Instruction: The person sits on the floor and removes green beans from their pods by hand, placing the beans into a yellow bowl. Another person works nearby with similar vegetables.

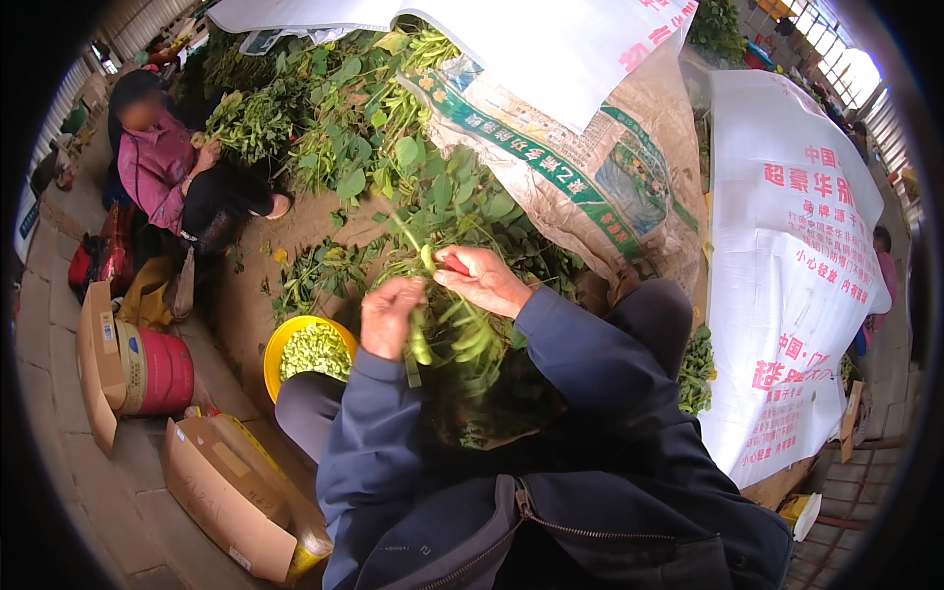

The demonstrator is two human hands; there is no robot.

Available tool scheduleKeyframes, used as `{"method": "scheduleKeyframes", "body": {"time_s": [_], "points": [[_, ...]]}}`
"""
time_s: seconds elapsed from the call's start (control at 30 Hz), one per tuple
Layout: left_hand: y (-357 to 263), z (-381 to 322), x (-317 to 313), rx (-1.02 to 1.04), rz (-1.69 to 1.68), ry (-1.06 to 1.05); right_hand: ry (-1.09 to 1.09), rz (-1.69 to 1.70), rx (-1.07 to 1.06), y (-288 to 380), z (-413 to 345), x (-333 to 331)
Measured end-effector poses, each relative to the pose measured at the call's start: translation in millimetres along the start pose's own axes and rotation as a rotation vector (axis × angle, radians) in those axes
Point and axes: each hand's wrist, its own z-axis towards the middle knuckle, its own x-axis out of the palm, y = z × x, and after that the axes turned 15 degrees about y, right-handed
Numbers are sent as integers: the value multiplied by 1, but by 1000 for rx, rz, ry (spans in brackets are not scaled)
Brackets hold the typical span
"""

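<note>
Both hands are over the lap, around a leafy bean plant with green pods (472,332). My right hand (483,280) has a small red object (456,265) between its fingers, perhaps a tool handle, and touches a pod (427,258) on the stem. Close beside it, my left hand (392,313) is slightly blurred, its fingers curled at a green pod (420,346) that hangs below the fingertips. A yellow bowl (273,358) holding shelled green beans (316,351) rests by my left knee.
Ahead lies a heap of bean plants (354,125), partly under a woven sack (546,162) and white sheeting (560,59). A person (158,162) sits at upper left, holding plants. Cardboard boxes (221,487) and a red container (166,372) stand left; a printed white sheet (782,258) covers the right side.
</note>
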Motion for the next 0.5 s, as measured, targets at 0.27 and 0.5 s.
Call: {"method": "scheduleKeyframes", "body": {"time_s": [0.27, 0.5], "points": [[-33, -20, -42, 477, -329, 139, -245, -656, 57, -42, 2, 0], [-17, -10, 20, 227, -280, 425, -173, -755, 196, -55, 0, -26]]}}
